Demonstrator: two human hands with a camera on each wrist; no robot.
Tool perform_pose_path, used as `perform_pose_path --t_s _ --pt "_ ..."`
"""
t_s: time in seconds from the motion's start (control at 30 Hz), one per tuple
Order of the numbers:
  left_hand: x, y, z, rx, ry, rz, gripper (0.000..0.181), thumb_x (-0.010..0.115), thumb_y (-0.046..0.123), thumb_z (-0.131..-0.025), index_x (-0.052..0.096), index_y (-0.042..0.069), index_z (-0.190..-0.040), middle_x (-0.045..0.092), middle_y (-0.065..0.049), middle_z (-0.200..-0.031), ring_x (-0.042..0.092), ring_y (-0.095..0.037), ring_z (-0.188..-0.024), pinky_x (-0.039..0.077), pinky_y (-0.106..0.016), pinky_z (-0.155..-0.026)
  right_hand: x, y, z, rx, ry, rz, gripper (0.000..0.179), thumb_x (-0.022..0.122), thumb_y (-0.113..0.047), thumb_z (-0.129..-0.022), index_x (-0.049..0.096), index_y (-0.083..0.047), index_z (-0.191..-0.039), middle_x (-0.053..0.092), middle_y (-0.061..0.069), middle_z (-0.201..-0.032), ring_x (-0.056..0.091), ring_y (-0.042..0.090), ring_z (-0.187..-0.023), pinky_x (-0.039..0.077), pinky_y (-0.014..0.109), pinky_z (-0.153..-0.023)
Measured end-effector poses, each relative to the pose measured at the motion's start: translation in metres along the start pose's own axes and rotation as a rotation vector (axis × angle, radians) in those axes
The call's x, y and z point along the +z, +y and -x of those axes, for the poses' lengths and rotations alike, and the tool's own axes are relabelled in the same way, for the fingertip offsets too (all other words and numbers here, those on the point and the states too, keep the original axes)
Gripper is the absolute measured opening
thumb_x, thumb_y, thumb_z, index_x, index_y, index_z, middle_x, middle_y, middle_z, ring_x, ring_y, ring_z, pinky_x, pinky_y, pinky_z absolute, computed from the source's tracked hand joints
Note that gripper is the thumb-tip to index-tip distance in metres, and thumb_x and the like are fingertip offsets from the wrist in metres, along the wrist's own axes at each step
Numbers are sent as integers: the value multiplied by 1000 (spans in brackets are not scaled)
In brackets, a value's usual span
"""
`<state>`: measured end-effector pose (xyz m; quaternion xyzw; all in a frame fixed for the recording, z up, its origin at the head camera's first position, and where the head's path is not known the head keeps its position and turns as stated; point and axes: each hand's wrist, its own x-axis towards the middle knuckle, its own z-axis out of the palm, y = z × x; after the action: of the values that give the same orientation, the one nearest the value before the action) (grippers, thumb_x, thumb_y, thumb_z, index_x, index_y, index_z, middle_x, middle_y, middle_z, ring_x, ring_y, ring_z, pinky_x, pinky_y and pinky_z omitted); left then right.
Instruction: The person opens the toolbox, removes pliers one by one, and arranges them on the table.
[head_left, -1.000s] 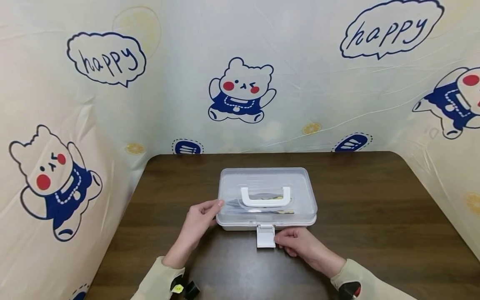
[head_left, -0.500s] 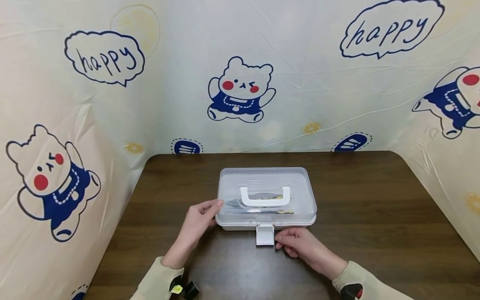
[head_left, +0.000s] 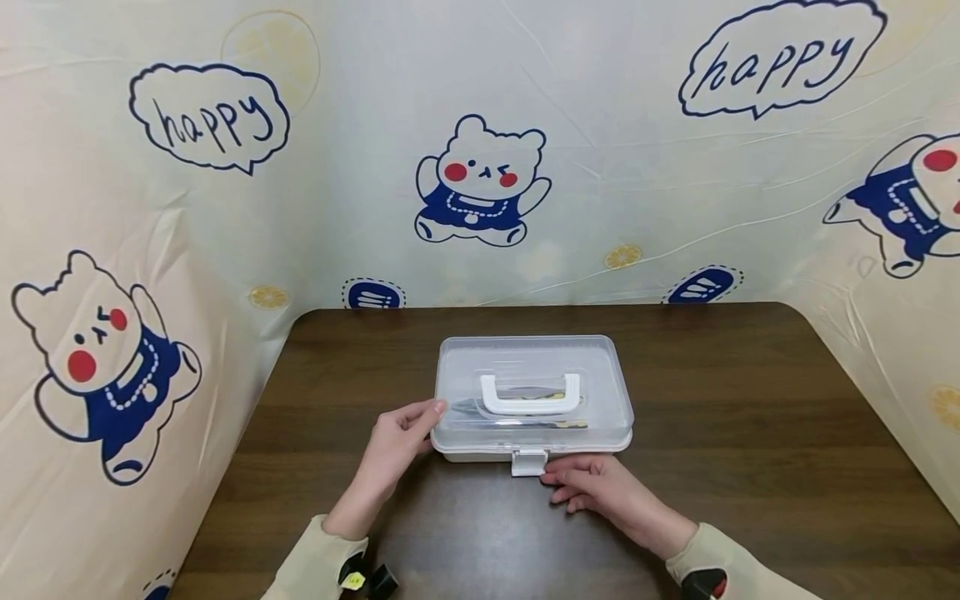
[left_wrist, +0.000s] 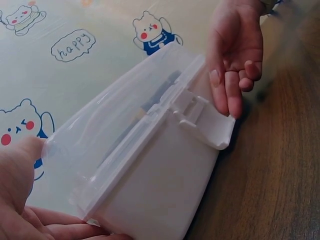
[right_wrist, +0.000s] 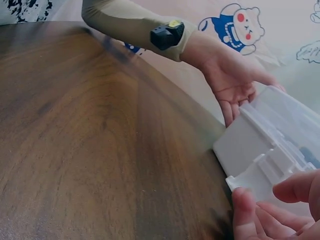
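Note:
A storage box with a clear lid [head_left: 600,383] and a whitish base stands on the table, a white carrying handle [head_left: 531,407] folded flat on top. Slender tools with yellow parts [head_left: 573,425] show through the lid. My left hand [head_left: 397,437] grips the box's left end, thumb at the lid's edge and fingers below the rim. At the front, the white latch [head_left: 528,463] is unclipped and juts outward. My right hand [head_left: 600,487] touches the latch's free edge with a nearly straight fingertip; its thumb stays apart from the latch [right_wrist: 255,177] in the right wrist view.
The dark wooden table [head_left: 735,392] extends around the box. A patterned cloth [head_left: 360,167] with bears and lettering hangs behind it and at both sides. Small black devices [head_left: 367,577] sit on the wrists, over light sleeves.
The latch has swung upward from hanging lower, its free edge nearer the box. My right fingertips have shifted slightly left to its edge. The left hand and the box stay put.

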<state>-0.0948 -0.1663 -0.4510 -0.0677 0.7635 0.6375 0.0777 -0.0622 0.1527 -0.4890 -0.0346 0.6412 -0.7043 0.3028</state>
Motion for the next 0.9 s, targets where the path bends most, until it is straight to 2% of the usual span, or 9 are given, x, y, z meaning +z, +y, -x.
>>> perform_pose_path --t_s 0.3,0.43,0.63,0.77,0.83,0.9 --pt "-1 -3 0 6 -7 22 59 70 40 -101 63 -5 -138 67 -22 -134 68 -28 -119 60 -40 -92 -20 -3 9 -16 -55 8 49 57 -14 -106 50 22 -138 66 28 -132 72 17 -102 61 31 -85" --pt "-3 -6 0 54 -19 31 55 68 32 -103 59 -6 -142 64 -22 -139 65 -28 -124 58 -34 -95 -36 -8 17 -11 -86 40 50 57 -15 -107 49 23 -139 66 29 -133 73 18 -105 61 33 -87" --pt "-7 -10 0 130 -30 -11 52 68 23 -103 56 -5 -146 60 -20 -146 57 -28 -134 50 -21 -98 -66 -19 33 -10 -112 125 50 57 -15 -108 49 24 -137 65 31 -132 73 21 -106 61 34 -88" --pt "-12 -15 2 160 -103 2 58 71 15 -101 50 -3 -151 52 -18 -154 51 -31 -141 49 -19 -100 -83 -30 41 -38 -111 241 46 54 -16 -110 52 22 -135 64 34 -131 73 25 -108 62 37 -87" --pt "-14 -17 3 178 -155 -4 67 75 13 -98 44 0 -156 44 -16 -161 45 -32 -146 48 -22 -103 -89 -36 44 -68 -72 332 43 56 -17 -109 56 20 -132 67 34 -126 74 27 -105 62 39 -86" --pt "-16 -18 2 195 -202 -10 77 79 12 -94 38 2 -160 36 -14 -166 39 -32 -149 48 -28 -105 -92 -39 46 -102 3 434 40 59 -19 -108 61 15 -130 71 30 -120 75 27 -102 63 39 -84"
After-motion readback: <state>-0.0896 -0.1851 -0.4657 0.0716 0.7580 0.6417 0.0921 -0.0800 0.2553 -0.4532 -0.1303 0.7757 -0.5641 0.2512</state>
